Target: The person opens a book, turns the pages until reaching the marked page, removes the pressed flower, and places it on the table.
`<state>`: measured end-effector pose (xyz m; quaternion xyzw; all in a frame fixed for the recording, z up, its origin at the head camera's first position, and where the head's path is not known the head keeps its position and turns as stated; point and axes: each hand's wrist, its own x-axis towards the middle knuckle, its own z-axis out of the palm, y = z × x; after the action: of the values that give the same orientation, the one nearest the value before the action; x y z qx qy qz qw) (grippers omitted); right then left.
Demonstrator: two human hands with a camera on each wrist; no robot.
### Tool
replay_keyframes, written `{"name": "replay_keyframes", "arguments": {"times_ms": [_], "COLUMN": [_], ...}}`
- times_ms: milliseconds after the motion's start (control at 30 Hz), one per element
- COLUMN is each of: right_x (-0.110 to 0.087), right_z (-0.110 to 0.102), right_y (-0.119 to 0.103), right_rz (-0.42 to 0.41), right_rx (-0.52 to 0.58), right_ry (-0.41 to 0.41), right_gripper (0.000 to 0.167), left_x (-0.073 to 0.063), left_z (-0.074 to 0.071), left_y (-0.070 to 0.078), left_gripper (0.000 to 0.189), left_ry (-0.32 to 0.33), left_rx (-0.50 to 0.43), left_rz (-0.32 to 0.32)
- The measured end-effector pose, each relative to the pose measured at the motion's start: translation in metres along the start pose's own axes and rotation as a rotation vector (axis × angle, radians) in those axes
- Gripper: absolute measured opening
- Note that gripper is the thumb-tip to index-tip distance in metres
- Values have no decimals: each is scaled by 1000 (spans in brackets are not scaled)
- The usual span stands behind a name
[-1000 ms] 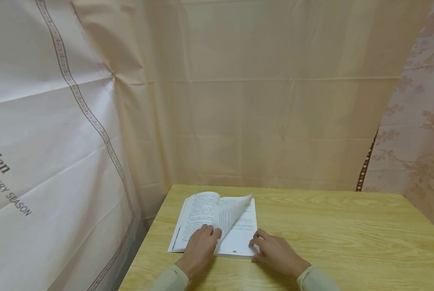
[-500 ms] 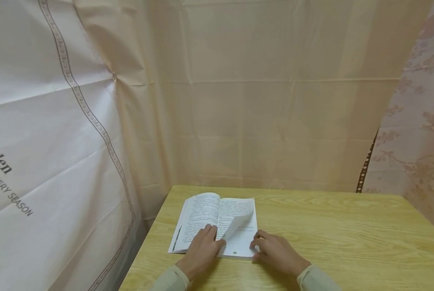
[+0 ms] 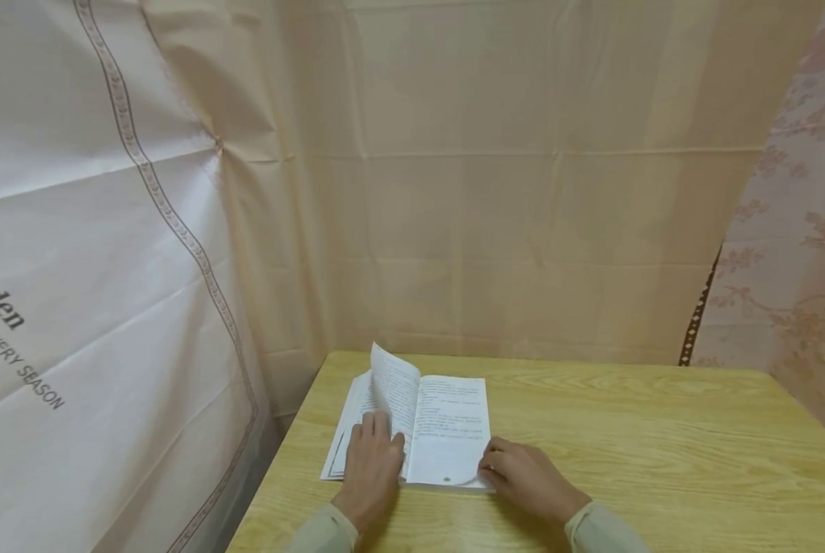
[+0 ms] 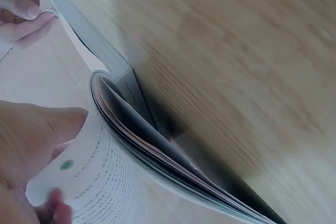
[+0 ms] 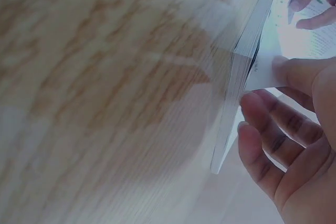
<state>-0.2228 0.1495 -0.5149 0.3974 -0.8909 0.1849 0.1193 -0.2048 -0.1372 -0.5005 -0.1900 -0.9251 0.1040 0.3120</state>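
Note:
An open paperback book (image 3: 448,430) lies on the table, printed text on both sides. My left hand (image 3: 371,465) rests on its left side near the bottom, fingers extended. A loose page (image 3: 397,384) stands up from the spine, leaning left against these fingers. In the left wrist view the thumb (image 4: 68,121) lies by the curved page bearing a green mark. My right hand (image 3: 526,476) pinches the lower right corner of the right page between thumb and fingers. That corner (image 5: 265,77) bends up off the stack in the right wrist view.
The wood-grain table (image 3: 627,438) extends to the right of the book. Beige cloth (image 3: 523,192) hangs behind it. A white printed sheet (image 3: 108,307) hangs at the left, and a floral one (image 3: 793,269) at the right.
The loose page has swung from the right side over the spine to the left. My left hand has shifted slightly left. My right hand stays at the corner, which now curls up.

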Motion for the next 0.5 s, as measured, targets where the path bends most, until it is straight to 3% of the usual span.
{"name": "replay_keyframes", "arguments": {"times_ms": [100,233,300,367,500], "right_x": [0,1,2,2,2], "right_z": [0,1,1,2,2], "right_y": [1,1,1,0,-1], "right_rz": [-25,-26,-26,-26,-27], "right_rx": [-21,-45,-57,-67,-82], "right_ry": [25,29,33,40,55], "right_gripper": [7,7,6,7,8], "left_x": [1,2,3,3,2], "left_z": [0,3,4,4,1], "left_y": [-3,-7,-9,-9,-7], "left_gripper": [42,66,60,43,12], "left_ry": [33,139,175,175,45], "left_rx": [35,100,125,128,61], "left_rz": [-6,5,23,45,77]}}
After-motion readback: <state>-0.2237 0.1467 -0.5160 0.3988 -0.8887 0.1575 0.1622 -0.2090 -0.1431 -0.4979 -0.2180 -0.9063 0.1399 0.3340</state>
